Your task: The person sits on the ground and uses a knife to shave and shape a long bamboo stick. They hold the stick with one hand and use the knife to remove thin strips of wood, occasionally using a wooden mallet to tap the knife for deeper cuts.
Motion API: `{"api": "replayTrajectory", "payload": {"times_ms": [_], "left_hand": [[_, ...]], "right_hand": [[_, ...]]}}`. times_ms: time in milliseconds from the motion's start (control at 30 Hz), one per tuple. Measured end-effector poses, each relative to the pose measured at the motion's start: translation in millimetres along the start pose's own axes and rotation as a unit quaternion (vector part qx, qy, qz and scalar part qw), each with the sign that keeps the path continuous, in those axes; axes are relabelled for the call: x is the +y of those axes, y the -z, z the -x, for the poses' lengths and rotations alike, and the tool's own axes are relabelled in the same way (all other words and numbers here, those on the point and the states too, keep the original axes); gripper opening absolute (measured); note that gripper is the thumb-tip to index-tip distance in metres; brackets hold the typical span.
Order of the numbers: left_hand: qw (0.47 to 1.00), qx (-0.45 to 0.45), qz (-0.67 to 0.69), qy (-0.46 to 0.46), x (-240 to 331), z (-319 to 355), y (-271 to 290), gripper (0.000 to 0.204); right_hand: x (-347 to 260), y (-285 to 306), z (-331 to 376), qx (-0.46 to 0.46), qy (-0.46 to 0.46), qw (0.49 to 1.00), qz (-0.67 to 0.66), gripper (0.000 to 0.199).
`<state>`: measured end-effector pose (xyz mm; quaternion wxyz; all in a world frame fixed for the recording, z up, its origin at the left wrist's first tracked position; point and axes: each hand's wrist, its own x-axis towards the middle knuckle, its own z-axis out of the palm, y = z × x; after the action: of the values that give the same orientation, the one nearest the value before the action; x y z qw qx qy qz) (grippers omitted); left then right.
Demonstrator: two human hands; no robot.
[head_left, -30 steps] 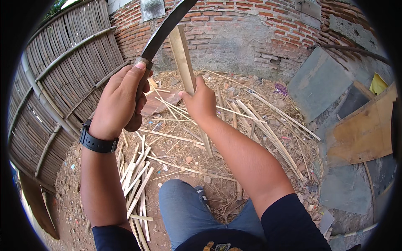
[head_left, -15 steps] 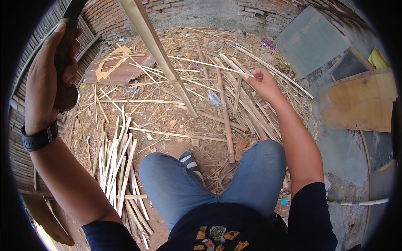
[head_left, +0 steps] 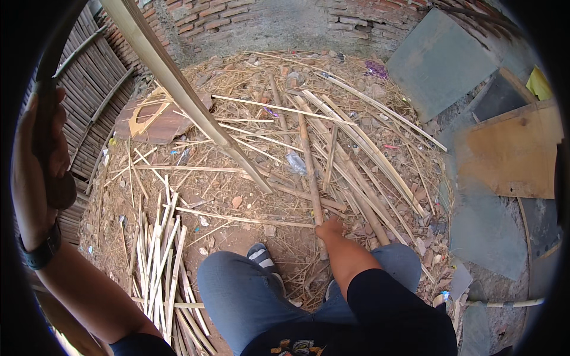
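Observation:
At the far left, my left hand (head_left: pixel 37 160) is raised and wrapped round the dark wooden handle of a large knife (head_left: pixel 50 118). Its dark blade points up toward the picture's rim. My right hand (head_left: pixel 331 227) is low in front of my knees, at a round wooden pole (head_left: pixel 311 166) lying on the ground. The end of a thin bamboo strip (head_left: pixel 255 219) lies close beside that hand. Its fingers are partly hidden and blurred, so their grip does not show. A split bamboo post (head_left: pixel 178 89) slants down from the upper left between my hands.
Several pale bamboo strips (head_left: pixel 157 255) lie heaped by my left knee. Longer strips (head_left: pixel 380 157) and straw cover the ground ahead. A brown board (head_left: pixel 196 113) lies at the back left. Grey sheets (head_left: pixel 442 65) and a wooden panel (head_left: pixel 504 151) stand right. A brick wall (head_left: pixel 255 26) closes the back.
My right hand has left the thin strip it held ahead and come down toward my knees. That strip now lies on the pile. My left hand with the knife has shifted left and down.

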<state>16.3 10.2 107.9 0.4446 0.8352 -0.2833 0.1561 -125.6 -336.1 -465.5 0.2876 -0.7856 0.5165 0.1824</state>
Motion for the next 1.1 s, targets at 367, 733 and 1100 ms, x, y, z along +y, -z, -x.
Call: {"api": "replayTrajectory", "payload": {"times_ms": [367,733,1100], "left_hand": [[0.998,0.001,0.066,-0.022,13,-2,-30,0.048],[0.992,0.0,0.124,0.005,44,11,-45,0.04],[0.998,-0.033,0.044,-0.019,63,16,-38,0.04]], "right_hand": [[8,-10,-6,-0.14,-0.025,0.985,0.101,0.062],[-41,121,34,0.046,0.103,0.993,-0.045,0.048],[35,345,153,0.062,0.259,0.949,-0.171,0.046]]}}
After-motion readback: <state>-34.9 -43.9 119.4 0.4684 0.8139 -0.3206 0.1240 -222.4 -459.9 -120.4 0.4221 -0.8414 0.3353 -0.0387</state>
